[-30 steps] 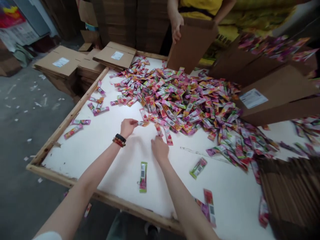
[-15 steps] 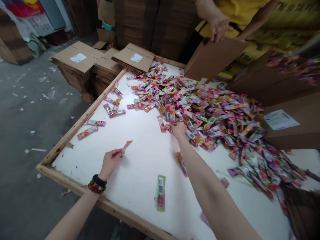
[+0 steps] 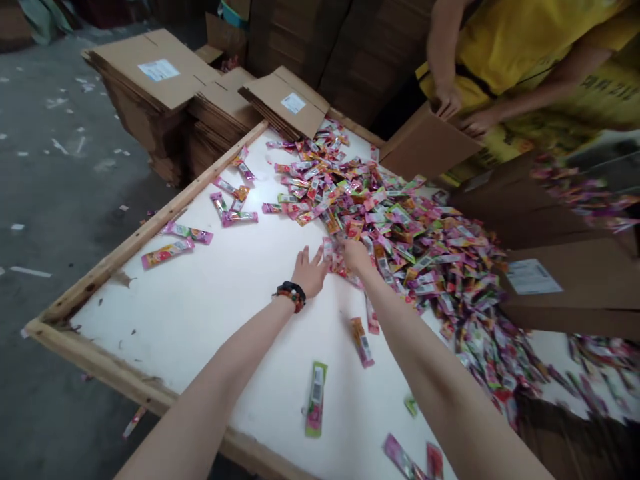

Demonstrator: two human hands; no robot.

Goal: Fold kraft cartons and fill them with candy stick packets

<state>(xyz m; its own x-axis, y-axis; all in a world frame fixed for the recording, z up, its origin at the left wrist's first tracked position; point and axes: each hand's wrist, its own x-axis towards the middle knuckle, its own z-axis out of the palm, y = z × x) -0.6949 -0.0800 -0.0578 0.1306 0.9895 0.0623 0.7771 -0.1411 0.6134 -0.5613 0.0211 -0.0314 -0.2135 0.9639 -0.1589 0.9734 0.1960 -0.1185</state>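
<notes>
Slim, glossy pink, orange and green packets (image 3: 400, 217) heap beside a labelled carton (image 3: 595, 277). The left hand (image 3: 310, 275) spreads its fingers; whether the right hand (image 3: 357, 257) grips any, I cannot tell.

Flattened cardboard cartons (image 3: 125, 53) were stacked at ten o'clock, the uppermost bearing a white label (image 3: 159, 70); a smaller labelled pile (image 3: 277, 90) lay at eleven. A co-worker (image 3: 520, 43) in a yellow top stood at two o'clock, and a labelled carton (image 3: 600, 280) at three. White paper scraps (image 3: 17, 227) littered the grey floor (image 3: 75, 190) at nine.
</notes>
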